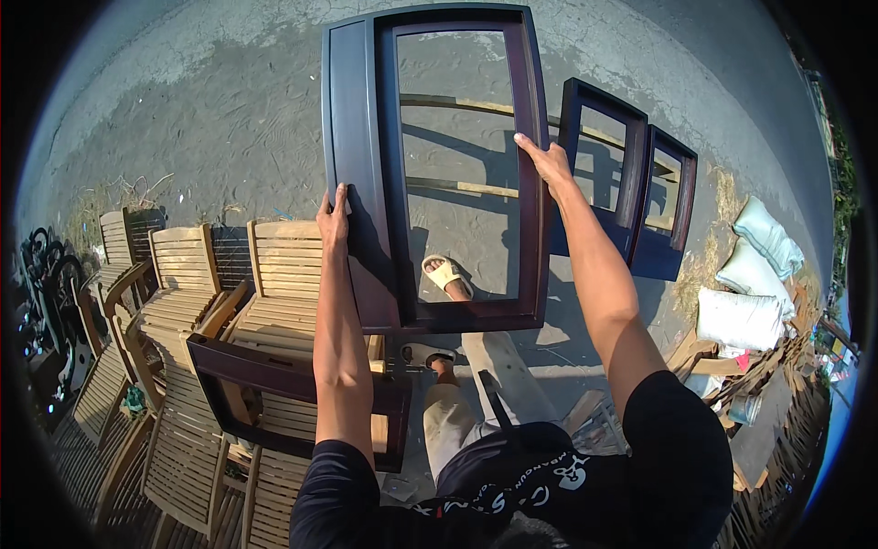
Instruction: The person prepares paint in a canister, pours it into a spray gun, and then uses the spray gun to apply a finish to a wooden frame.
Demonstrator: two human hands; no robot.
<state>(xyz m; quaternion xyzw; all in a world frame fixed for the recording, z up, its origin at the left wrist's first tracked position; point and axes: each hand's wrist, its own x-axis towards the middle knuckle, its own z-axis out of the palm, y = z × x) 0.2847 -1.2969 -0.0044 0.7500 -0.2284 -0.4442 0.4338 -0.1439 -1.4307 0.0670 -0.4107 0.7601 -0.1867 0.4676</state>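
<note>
Hands grip a dark-stained wooden frame (366, 137), held up out in front of the body over grey concrete ground (210, 119). Only the head view is on offer, looking steeply down. The left hand (333, 216) clasps the frame's broad left side, near its lower half; its fingers lie close together, pressed flat against the outer face with the thumb tucked round the edge, so the hand is clamped on the wood. The right hand (547, 162) takes the frame's narrow right rail higher up; its fingers are curled round the rail and hidden behind it, with the thumb laid along the front. Both forearms stretch upward from the lower edge. Through the frame's open middle a sandalled foot (445, 274) shows on the ground.

To the right, just beyond the held frame, two smaller dark frames (631, 183) stand upright side by side. To the lower left, another dark frame (274, 375) lies across a group of pale slatted wooden chairs (183, 311). White filled sacks (745, 293) rest near the right rim.
</note>
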